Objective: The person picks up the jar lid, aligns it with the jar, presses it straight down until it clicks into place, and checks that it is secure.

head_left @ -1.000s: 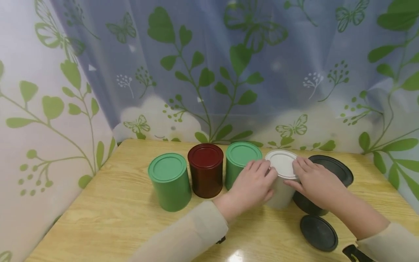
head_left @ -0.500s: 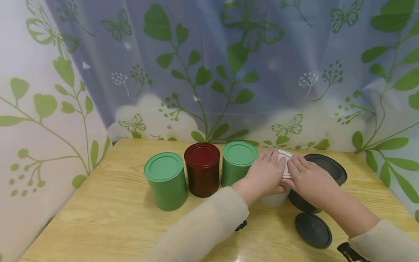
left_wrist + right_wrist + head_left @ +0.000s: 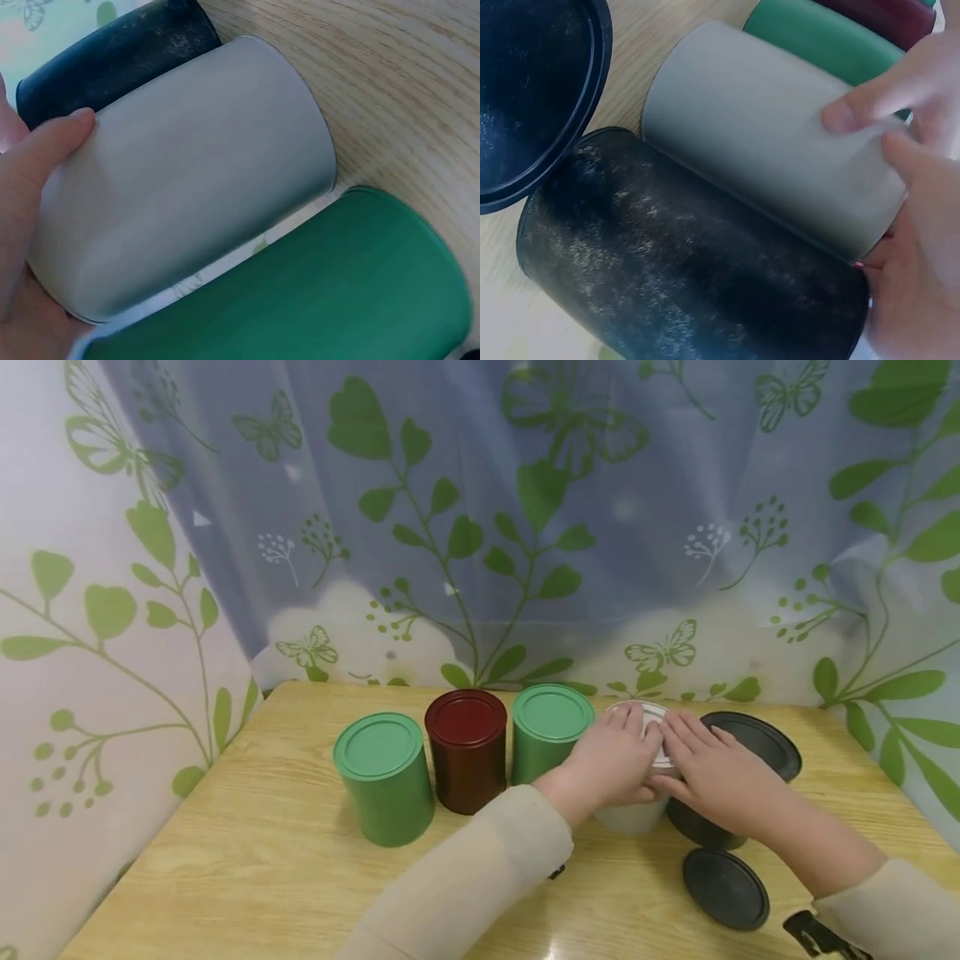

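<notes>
A white can (image 3: 632, 817) stands upright between both hands, its white lid (image 3: 657, 713) partly hidden under the fingers. The left hand (image 3: 611, 758) lies flat across the lid's left part with fingers extended. From the other side the right hand (image 3: 716, 774) rests its straight fingers on the lid's right edge. In the left wrist view, a thumb (image 3: 66, 139) touches the white can's side. The right wrist view shows thumbs against the wall of the white can (image 3: 757, 127) near its top.
A black can (image 3: 701, 827) stands close on the right, with a black round lid (image 3: 725, 889) on the table (image 3: 247, 877) before it. To the left are a green can (image 3: 551, 718), a dark red can (image 3: 467, 752) and another green can (image 3: 386, 781). A patterned curtain (image 3: 480, 527) hangs behind.
The left hand has moved right and further over the white lid, and its fingers have straightened. The right hand stays at the lid's right side. The other cans stay in place.
</notes>
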The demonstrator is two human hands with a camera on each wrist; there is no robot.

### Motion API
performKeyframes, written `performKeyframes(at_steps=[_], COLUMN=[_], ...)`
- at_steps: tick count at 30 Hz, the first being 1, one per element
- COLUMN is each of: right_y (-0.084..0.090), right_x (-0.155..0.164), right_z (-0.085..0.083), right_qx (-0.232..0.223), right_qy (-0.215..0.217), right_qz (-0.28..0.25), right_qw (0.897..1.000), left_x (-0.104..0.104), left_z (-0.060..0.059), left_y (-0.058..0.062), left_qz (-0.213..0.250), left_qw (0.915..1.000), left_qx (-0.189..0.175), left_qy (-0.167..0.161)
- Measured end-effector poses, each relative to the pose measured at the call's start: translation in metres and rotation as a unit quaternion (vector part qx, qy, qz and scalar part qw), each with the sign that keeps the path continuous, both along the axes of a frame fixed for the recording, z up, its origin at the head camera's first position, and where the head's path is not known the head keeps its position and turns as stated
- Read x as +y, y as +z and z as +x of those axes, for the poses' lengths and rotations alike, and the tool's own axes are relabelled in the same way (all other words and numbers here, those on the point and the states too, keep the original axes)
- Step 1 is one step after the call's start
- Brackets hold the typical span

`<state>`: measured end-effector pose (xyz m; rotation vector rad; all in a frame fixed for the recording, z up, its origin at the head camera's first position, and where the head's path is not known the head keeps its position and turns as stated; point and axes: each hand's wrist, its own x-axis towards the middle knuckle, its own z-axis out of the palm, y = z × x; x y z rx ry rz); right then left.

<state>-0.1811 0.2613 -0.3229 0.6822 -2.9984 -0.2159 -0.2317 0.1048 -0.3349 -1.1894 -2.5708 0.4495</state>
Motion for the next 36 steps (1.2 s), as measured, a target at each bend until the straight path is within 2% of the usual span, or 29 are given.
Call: performKeyframes(at_steps=[2,7,14,17,20,23,27,32,36], right_y=[0.000,0.002,0.005,0.003,0.001,0.000,-0.001,0.000,0.001], right_x=[0.001,0.002,-0.001,-0.002,-0.003,-0.003,-0.003,-0.005,-0.008], right_z=[-0.001,0.000,0.003,0.008,0.011,0.012,0.009,0.005,0.006], right_qx=[-0.012,-0.003,0.007,0.026,0.067,0.110,0.140,0.162,0.141], right_qy=[-0.002,0.007,0.000,0.003,0.033,0.067,0.094,0.094,0.073], right_qz=[-0.012,-0.002,0.017,0.027,0.046,0.058,0.062,0.049,0.051], right_qw=[1.000,1.000,1.000,0.999,0.996,0.990,0.984,0.981,0.986], left_x=[0.001,0.002,0.005,0.007,0.006,0.004,-0.002,-0.006,-0.008], left_z=[-0.001,-0.004,-0.004,-0.003,-0.002,0.001,0.009,0.014,0.018], left_y=[0.000,0.003,0.006,0.005,0.003,0.000,-0.006,-0.007,-0.008], left_qz=[0.009,0.024,0.014,0.013,0.015,0.016,0.025,0.039,0.044], left_qw=[0.9998,0.9991,0.9987,0.9984,0.9985,0.9993,0.9994,0.9976,0.9970], left_qx=[-0.014,-0.031,-0.049,-0.053,-0.052,-0.034,0.000,0.040,0.042], left_qy=[-0.006,-0.018,-0.008,-0.013,-0.013,-0.005,0.024,0.040,0.048])
